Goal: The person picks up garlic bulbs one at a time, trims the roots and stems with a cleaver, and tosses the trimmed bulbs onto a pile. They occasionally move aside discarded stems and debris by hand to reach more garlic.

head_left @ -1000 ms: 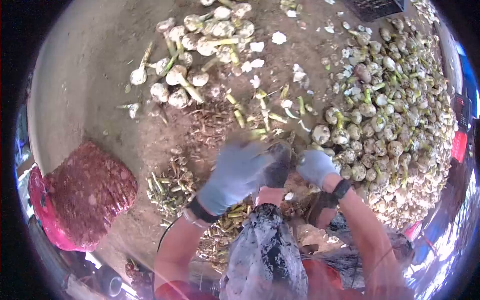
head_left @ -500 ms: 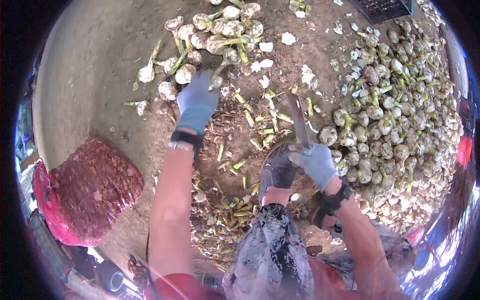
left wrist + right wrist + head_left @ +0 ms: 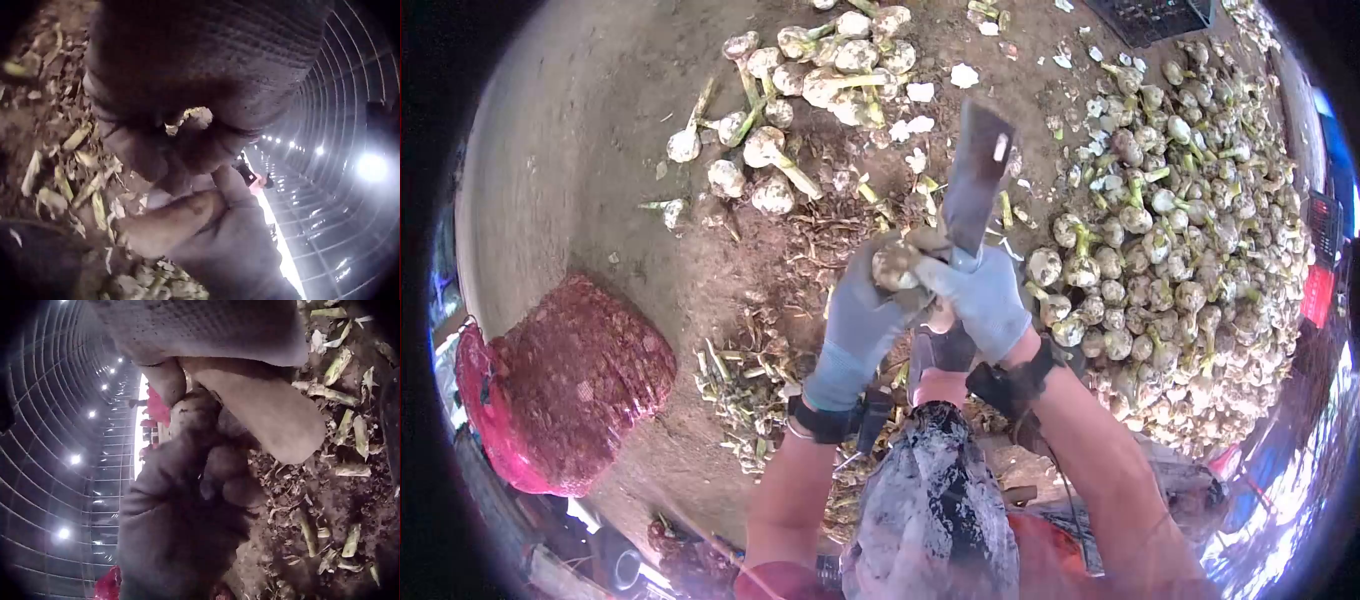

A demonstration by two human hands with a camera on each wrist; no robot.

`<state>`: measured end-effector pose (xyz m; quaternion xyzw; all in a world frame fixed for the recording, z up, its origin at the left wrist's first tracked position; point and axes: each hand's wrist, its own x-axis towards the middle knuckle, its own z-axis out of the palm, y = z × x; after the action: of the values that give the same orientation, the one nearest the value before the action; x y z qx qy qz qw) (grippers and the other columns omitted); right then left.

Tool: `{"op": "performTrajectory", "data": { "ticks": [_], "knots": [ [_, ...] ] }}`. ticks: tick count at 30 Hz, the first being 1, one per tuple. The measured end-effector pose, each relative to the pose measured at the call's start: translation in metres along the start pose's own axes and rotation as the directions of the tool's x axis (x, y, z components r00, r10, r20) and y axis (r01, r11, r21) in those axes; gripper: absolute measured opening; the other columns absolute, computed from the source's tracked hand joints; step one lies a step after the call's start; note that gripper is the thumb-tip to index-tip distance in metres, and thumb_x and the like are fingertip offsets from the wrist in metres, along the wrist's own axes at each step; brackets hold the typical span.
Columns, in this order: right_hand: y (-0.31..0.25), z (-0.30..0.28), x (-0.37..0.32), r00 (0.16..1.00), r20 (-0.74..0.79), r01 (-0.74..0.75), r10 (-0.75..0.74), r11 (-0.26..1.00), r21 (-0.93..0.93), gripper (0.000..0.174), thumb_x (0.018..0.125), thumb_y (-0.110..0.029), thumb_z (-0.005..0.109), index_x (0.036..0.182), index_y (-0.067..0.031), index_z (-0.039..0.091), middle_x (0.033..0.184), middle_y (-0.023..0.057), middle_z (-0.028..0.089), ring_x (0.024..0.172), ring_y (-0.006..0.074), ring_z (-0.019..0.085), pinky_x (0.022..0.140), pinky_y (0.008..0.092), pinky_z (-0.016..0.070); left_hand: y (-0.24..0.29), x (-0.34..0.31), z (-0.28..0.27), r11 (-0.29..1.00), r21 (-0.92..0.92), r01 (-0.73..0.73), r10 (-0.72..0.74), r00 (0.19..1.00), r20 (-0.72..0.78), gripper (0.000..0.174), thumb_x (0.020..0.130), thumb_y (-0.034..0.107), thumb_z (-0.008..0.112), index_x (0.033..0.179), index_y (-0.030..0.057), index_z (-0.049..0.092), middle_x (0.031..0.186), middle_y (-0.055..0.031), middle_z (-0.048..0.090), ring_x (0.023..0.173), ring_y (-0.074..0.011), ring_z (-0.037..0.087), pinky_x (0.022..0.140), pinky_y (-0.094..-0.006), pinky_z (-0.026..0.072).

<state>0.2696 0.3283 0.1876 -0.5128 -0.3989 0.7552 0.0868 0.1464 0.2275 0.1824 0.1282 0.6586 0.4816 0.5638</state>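
Blade [image 3: 978, 172] shows only in head view; right hand [image 3: 988, 302] grips its handle [image 3: 269, 415].

A full, reddish mesh sack [image 3: 585, 375] lies on the brown earthen floor [image 3: 600, 130] at the left of the head view, its brighter pink side facing the outer edge. Below it, near the bottom left, is a pale round-rimmed object [image 3: 628, 570], too blurred to name. A black crate [image 3: 1155, 18] is cut off by the top edge. At the far right, a dark crate [image 3: 1322, 228] shows just above a red one [image 3: 1317, 296], with blue material [image 3: 1332, 140] beyond. Both wrist views show a curved, ribbed roof [image 3: 331, 219] with bright lights [image 3: 372, 167].
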Motion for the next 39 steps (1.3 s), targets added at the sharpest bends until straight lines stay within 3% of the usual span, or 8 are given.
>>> {"op": "performTrajectory", "data": {
  "ticks": [4,6,9,22,27,29,36,39],
  "knots": [
    [-0.010,-0.014,-0.017,0.964,0.136,0.257,-0.227,0.679,-0.688,0.031,0.082,-0.019,0.071,0.110,-0.0085,0.068,0.088,0.0077,0.068,0.079,0.0205,0.068,0.070,0.0333,0.0534,-0.029,-0.003,-0.022,0.991,0.132,0.005,-0.013,0.998,0.061,0.065,0.077,0.007,0.073,0.135,0.0002,0.046,0.118,-0.0090,0.061,0.098,-0.0165,0.064,0.083,-0.0261,0.0546],
    [-0.014,-0.018,-0.021,0.871,0.385,0.429,-0.306,0.092,-0.898,0.039,0.075,-0.019,0.070,0.112,-0.0094,0.062,0.088,0.0092,0.065,0.085,0.0316,0.067,0.072,0.0430,0.0530,-0.063,0.006,-0.043,0.155,0.760,-0.631,0.515,0.708,0.483,0.063,0.077,0.013,0.077,0.132,0.0001,0.048,0.117,-0.0105,0.060,0.099,-0.0176,0.063,0.082,-0.0274,0.0528],
    [-0.016,-0.012,-0.029,0.857,0.439,0.448,-0.268,-0.030,-0.893,0.036,0.072,-0.017,0.070,0.107,-0.0099,0.061,0.082,0.0077,0.062,0.079,0.0289,0.066,0.069,0.0417,0.0518,-0.033,-0.003,-0.022,0.968,0.157,-0.198,0.193,0.980,0.048,0.068,0.074,0.017,0.081,0.132,0.0006,0.049,0.118,-0.0131,0.060,0.101,-0.0198,0.063,0.082,-0.0295,0.0513],
    [0.021,-0.063,0.001,0.995,-0.026,-0.014,-0.099,0.119,-0.993,0.026,0.081,-0.022,0.067,0.104,-0.0104,0.065,0.086,0.0122,0.070,0.084,0.0308,0.070,0.074,0.0433,0.0540,0.023,-0.025,-0.029,0.830,0.388,-0.401,0.284,0.902,0.325,0.054,0.073,0.024,0.083,0.117,0.0025,0.061,0.110,-0.0104,0.063,0.101,-0.0191,0.061,0.088,-0.0321,0.0500],
    [0.015,-0.047,-0.010,0.996,0.062,0.088,-0.066,0.577,-0.812,0.031,0.084,-0.025,0.068,0.110,-0.0078,0.068,0.084,0.0177,0.070,0.078,0.0347,0.068,0.069,0.0397,0.0538,-0.012,-0.007,-0.016,0.804,0.426,-0.416,0.328,0.907,0.266,0.044,0.072,0.015,0.077,0.114,0.0063,0.064,0.112,-0.0124,0.061,0.102,-0.0291,0.061,0.093,-0.0396,0.0475],
    [0.001,-0.029,-0.013,0.995,0.059,0.096,-0.086,0.540,-0.836,0.035,0.083,-0.028,0.070,0.109,-0.0049,0.068,0.084,0.0183,0.069,0.078,0.0356,0.067,0.070,0.0386,0.0532,-0.013,-0.004,-0.017,0.302,0.735,-0.607,0.449,0.771,0.452,0.035,0.069,0.009,0.070,0.103,0.0102,0.066,0.111,-0.0102,0.061,0.103,-0.0340,0.057,0.095,-0.0467,0.0435],
    [0.052,-0.080,0.009,0.975,0.102,0.088,0.198,0.079,-0.993,0.031,0.084,-0.027,0.060,0.103,-0.0037,0.068,0.087,0.0198,0.069,0.089,0.0360,0.068,0.075,0.0443,0.0532,-0.012,-0.003,-0.032,0.135,0.705,-0.697,0.617,0.616,0.490,0.031,0.070,0.014,0.072,0.101,0.0176,0.068,0.120,-0.0075,0.061,0.111,-0.0362,0.055,0.100,-0.0526,0.0401],
    [0.080,-0.078,-0.004,0.950,0.050,-0.130,0.310,0.534,-0.835,0.036,0.086,-0.031,0.068,0.106,-0.0019,0.068,0.084,0.0108,0.071,0.070,0.0247,0.068,0.063,0.0363,0.0544,0.021,-0.017,0.048,0.426,0.424,-0.799,0.538,0.601,0.592,0.046,0.077,0.018,0.072,0.121,0.0159,0.063,0.130,-0.0094,0.058,0.118,-0.0328,0.055,0.102,-0.0516,0.0398]
  ]
}}
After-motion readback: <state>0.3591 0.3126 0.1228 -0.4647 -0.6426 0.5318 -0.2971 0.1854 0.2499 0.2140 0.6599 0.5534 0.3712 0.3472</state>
